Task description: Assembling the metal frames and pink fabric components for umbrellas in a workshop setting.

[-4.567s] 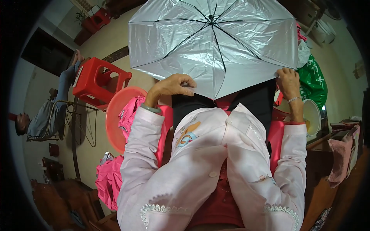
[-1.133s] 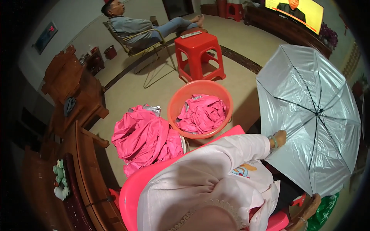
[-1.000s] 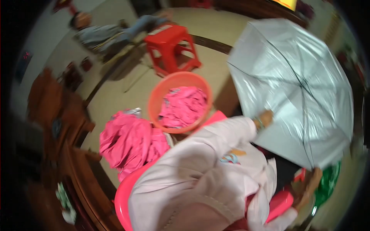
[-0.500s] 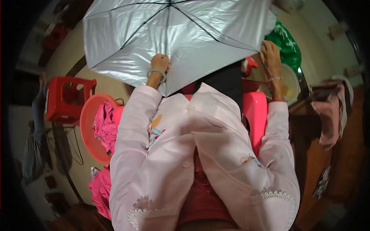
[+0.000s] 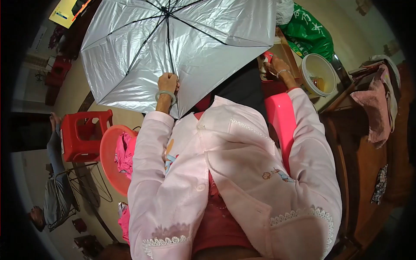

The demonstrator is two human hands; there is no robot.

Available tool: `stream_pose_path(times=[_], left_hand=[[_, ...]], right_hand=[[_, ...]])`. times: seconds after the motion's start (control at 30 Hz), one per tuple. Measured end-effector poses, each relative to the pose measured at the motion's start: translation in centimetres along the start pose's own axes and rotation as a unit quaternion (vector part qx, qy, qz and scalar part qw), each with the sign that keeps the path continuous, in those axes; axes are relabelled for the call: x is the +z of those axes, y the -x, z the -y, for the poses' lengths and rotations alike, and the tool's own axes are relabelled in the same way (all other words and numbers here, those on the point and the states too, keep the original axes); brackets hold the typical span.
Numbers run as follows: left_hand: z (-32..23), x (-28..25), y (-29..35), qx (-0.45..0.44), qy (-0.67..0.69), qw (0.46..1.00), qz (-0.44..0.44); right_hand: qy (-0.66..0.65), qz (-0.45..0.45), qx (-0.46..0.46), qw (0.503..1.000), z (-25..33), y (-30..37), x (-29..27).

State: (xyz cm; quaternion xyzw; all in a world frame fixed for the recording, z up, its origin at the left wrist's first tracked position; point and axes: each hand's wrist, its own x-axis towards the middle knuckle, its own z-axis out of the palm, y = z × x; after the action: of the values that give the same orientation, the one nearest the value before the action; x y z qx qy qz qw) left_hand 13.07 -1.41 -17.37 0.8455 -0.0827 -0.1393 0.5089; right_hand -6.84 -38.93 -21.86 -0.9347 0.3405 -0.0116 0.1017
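An umbrella (image 5: 208, 65), its silvery lining and dark ribs spread, fills the upper middle. My left hand (image 5: 168, 82), with a pale bangle at the wrist, is closed on a rib near the umbrella's lower edge. To the right, just past the umbrella's corner, my right hand (image 5: 278, 68) has its fingers curled at a small red object (image 5: 268, 56). Those fingers partly cover it, so its kind cannot be made out. A brown box (image 5: 288, 52) stands beside that hand.
A white bucket (image 5: 305, 78) and a green bag (image 5: 310, 32) are at the right. On the left stand a red stool (image 5: 84, 149) and an orange basin (image 5: 108, 162) holding pink cloth (image 5: 125, 156). A person (image 5: 56, 190) reclines at the far left.
My right hand has left the umbrella's corner and moved down and left to the small red object. My left hand keeps its hold on the rib. The view has shifted.
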Motion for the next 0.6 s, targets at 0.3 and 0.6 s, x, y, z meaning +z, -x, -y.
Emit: stream_pose_path(times=[0.3,0.6], left_hand=[[-0.2,0.1,0.0,0.014,-0.015,1.0,-0.008],[-0.2,0.4,0.3,0.002,-0.01,1.0,-0.016]], right_hand=[[-0.02,0.013,0.054,0.998,0.4,-1.4,1.6],[-0.189,-0.077,0.047,0.978,0.5,0.2,-0.7]])
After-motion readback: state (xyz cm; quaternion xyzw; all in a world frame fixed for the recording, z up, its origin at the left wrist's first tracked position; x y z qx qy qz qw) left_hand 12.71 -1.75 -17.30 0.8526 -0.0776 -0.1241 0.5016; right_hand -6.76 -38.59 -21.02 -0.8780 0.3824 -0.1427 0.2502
